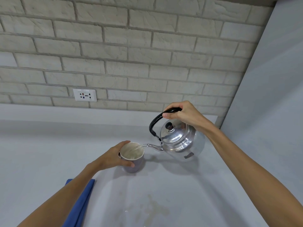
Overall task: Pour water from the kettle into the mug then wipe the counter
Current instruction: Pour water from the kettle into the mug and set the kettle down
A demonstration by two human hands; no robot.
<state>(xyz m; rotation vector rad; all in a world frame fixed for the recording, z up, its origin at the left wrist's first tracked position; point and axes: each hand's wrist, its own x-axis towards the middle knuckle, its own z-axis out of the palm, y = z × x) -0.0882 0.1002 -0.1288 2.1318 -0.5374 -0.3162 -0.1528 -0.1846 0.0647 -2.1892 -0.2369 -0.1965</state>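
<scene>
A shiny metal kettle (182, 143) with a black handle hangs tilted to the left above the grey counter (41, 153). My right hand (182, 113) grips its handle from above. A thin stream of water runs from the spout into a lilac mug (133, 164) with a pale inside, which stands on the counter. My left hand (114, 157) wraps around the mug's left side. A folded blue cloth (82, 200) lies on the counter near me, partly under my left forearm.
A yellowish stain with small wet spots (152, 208) marks the counter in front of me. A brick wall with a white power socket (85, 95) runs behind the counter. A plain grey panel (270, 95) closes the right side.
</scene>
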